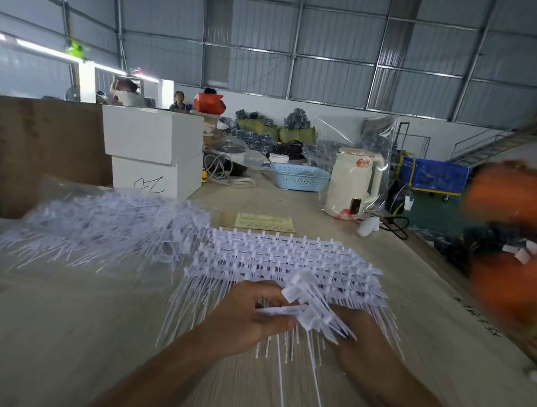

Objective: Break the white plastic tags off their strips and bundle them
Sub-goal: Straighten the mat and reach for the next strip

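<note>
Two bare hands work at the near edge of the pale wooden tabletop (81, 333). The left hand (249, 314) pinches a small sheaf of white plastic tags (303, 303) between thumb and curled fingers. The right hand (362, 339) lies under the sheaf's thin tails; its fingers are mostly hidden, so its grip cannot be told. The sheaf sits on the near side of a layered stack of white moulded tag strips (287, 261), with a loose heap of thin white tags (109, 223) just beside the stack on the left.

Probable faults from here:
- Tags fan out unevenly in the pinch; a light grip is likely to let single tags slip back into the stack.
- Long tails cross those of the strips below; a lift risks dragging an unbroken strip along.
- A sharp twist may snap a tail instead of the joint.
- A blurred orange shape (521, 210) at the right edge is unidentifiable; contact with it could scatter the work.
</note>
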The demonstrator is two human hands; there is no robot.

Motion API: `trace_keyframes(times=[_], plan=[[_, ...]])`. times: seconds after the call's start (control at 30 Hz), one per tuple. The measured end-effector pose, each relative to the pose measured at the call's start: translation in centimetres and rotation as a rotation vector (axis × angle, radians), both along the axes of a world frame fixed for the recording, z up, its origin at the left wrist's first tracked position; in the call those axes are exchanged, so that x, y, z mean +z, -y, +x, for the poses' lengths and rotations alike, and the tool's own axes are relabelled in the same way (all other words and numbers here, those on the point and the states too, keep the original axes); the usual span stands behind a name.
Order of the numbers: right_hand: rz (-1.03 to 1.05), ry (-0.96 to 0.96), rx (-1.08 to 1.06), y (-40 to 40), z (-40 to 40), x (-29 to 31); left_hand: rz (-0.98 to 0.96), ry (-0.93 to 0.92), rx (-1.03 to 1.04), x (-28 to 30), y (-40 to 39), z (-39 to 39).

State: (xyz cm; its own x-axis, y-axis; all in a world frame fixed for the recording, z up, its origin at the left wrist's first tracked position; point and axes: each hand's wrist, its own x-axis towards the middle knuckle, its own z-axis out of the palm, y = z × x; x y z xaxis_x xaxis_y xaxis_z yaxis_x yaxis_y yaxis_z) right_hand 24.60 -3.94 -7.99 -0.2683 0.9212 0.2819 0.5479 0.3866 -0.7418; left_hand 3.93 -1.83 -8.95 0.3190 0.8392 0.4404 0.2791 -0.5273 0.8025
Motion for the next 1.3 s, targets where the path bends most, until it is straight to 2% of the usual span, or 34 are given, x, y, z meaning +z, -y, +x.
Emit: trace_keyframes(times=[0.2,0.33,0.47,0.6,0.7,0.8,0.93,1.03,1.17,1.3], plan=[[0.027,-0.094,0.030,0.0,-0.3,-1.0,-0.003,0.086,-0.034,0.1,-0.2,0.1],[0.011,-0.125,0.142,0.1,-1.2,-0.8,0.024,0.119,-0.030,0.0,0.0,0.2],[0.007,-0.272,0.091,0.4,-1.2,-0.3,0.052,0.104,-0.069,-0.2,-0.1,0.4],[-0.123,-0.373,-0.091,0.0,-0.4,0.2,0.092,0.056,-0.065,0.0,-0.4,0.0],[-0.191,-0.457,-0.106,-0.2,-0.3,0.4,0.180,-0.006,0.042,-0.1,-0.3,-0.1],[-0.239,-0.498,-0.080,0.0,-0.6,0.1,0.344,-0.149,0.158,-0.2,-0.1,0.1],[-0.263,-0.611,0.003,0.0,-0.4,-0.2,0.544,-0.252,0.230,0.2,0.4,0.3],[-0.229,-0.604,0.024,-0.1,-0.1,0.0,0.668,-0.292,0.241,0.3,0.5,0.5],[-0.181,-0.556,0.010,0.1,0.1,0.2,0.638,-0.273,0.211,0.5,0.7,0.7],[-0.132,-0.524,0.003,0.5,0.0,0.4,0.488,-0.186,0.169,0.3,0.5,0.5]])
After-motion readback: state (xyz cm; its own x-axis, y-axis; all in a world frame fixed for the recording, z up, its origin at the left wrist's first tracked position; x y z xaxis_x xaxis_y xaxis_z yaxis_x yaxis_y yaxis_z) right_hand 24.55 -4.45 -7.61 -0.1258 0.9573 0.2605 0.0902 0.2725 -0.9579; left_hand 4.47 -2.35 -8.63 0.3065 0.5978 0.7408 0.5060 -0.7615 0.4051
